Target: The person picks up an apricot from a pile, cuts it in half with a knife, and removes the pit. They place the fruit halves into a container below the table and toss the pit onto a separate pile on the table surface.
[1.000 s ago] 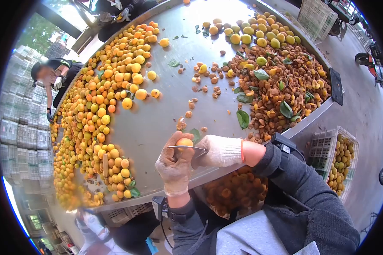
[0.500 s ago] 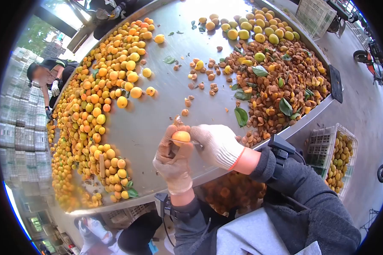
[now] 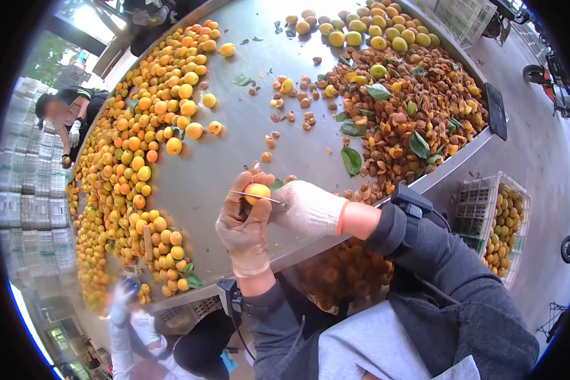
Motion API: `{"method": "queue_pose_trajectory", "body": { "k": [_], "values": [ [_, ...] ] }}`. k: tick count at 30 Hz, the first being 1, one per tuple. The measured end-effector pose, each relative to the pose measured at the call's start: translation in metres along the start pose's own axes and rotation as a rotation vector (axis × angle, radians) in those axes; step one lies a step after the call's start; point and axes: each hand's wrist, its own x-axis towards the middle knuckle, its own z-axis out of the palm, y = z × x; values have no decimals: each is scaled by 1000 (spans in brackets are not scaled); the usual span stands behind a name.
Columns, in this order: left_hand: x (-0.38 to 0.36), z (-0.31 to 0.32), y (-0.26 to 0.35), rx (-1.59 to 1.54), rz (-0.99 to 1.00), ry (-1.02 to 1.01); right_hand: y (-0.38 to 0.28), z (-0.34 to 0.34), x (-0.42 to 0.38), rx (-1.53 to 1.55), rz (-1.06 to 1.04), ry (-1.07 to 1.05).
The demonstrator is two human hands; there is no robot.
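Observation:
An orange-yellow apricot [image 3: 257, 190] is gripped in the fingers of my left hand [image 3: 246, 237], which wears a stained, light glove. My right hand [image 3: 310, 208], in a white knit glove, is closed on a small knife [image 3: 270, 199]. Its thin blade lies across the apricot, its tip poking out past the left fingers. Both hands are over the near edge of the metal table [image 3: 215, 158]. Just beyond the fingertips lie a few brown apricot pits [image 3: 267, 157].
Whole apricots [image 3: 133, 152] cover the table's left side. Pits and scraps [image 3: 405, 107] are heaped at the right with green leaves. Below on the right stands a crate of fruit [image 3: 503, 221]. Another person [image 3: 76, 120] leans at the far left edge; a gloved person [image 3: 133, 323] is at lower left.
Both hands have shifted slightly left and up with the apricot, and the knife blade now shows across it. The person at lower left has raised a gloved hand toward the fruit.

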Motion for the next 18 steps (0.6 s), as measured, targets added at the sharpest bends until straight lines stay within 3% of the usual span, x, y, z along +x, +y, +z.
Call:
{"method": "queue_pose_trajectory", "body": {
  "k": [2,5,12,18],
  "values": [
    [1,0,-5,-46,-21,-9,-11,0,-7,-310,0,287],
    [0,-1,-6,-192,-151,-84,-5,1,-9,-396,-34,304],
    [-6,7,-12,-125,-27,15,-11,14,-11,-364,-63,474],
    [-9,17,-13,-411,56,52,-8,18,-13,-361,-128,506]
  ]
}}
